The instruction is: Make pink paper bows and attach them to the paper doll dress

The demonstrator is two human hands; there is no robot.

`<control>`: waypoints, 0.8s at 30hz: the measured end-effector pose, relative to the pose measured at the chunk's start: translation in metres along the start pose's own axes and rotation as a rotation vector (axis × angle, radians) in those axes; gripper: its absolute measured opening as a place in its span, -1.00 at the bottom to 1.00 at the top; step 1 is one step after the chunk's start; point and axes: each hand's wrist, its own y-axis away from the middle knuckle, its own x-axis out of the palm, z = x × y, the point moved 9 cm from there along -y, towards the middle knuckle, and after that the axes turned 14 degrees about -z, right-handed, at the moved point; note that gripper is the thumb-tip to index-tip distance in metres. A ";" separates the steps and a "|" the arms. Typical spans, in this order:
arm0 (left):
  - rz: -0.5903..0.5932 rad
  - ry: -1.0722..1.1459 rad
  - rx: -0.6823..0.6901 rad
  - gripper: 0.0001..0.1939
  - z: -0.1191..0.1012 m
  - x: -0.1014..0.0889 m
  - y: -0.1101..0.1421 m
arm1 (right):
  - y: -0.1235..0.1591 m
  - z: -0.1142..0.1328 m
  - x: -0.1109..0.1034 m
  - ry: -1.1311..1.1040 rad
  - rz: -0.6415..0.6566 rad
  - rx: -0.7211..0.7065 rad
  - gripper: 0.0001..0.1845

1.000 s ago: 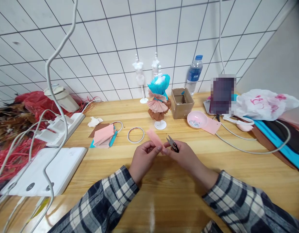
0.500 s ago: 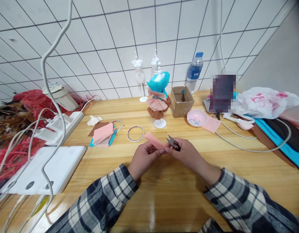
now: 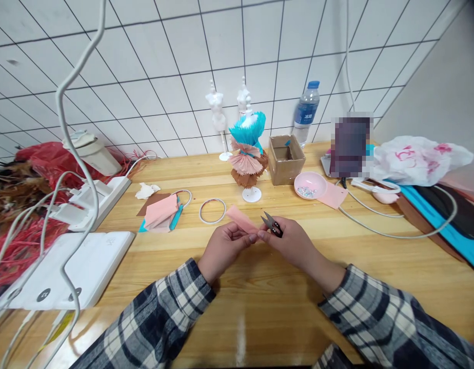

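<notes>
A narrow folded strip of pink crepe paper point(image 3: 240, 218) is pinched between the fingers of my left hand point(image 3: 226, 248), slanting up to the left. The fingertips of my right hand point(image 3: 293, 243) hold the strip's lower right end, close against the left thumb. Small thread snips point(image 3: 273, 224) with dark handles are tucked in my right hand, blades pointing up and left. Beyond the hands stands a small mannequin point(image 3: 248, 154) dressed in pleated blue, pink and brown paper. A roll of narrow tape point(image 3: 213, 211) lies flat just past my left hand.
Folded coloured paper point(image 3: 162, 211) lies to the left, near a white power bank point(image 3: 67, 269) and a power strip point(image 3: 98, 205). Behind are a cardboard box point(image 3: 286, 166), a water bottle point(image 3: 307, 113) and a pink bowl point(image 3: 311, 179) of beads. Cables point(image 3: 421, 237) cross both sides.
The pink strip has tilted lower, its free end swinging left and down. Both hands keep their grip at its right end, with the snips still in my right hand. The view has shifted slightly.
</notes>
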 end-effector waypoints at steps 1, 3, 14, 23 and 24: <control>0.005 0.001 -0.003 -0.70 0.000 0.000 0.000 | 0.000 0.000 0.000 0.003 -0.002 -0.003 -0.83; 0.010 0.000 -0.006 -0.69 0.001 0.001 0.000 | -0.001 -0.001 0.000 0.006 -0.009 -0.006 -0.84; -0.102 0.088 0.013 -0.76 -0.005 -0.010 -0.004 | -0.002 -0.003 -0.004 -0.167 -0.056 0.018 -0.64; -0.222 0.433 -0.115 -0.82 0.002 -0.027 -0.006 | 0.013 -0.006 0.020 -0.054 0.111 -0.055 -0.50; -0.219 0.429 -0.116 -0.83 0.003 -0.026 -0.006 | 0.015 -0.005 0.023 -0.044 0.134 -0.065 -0.49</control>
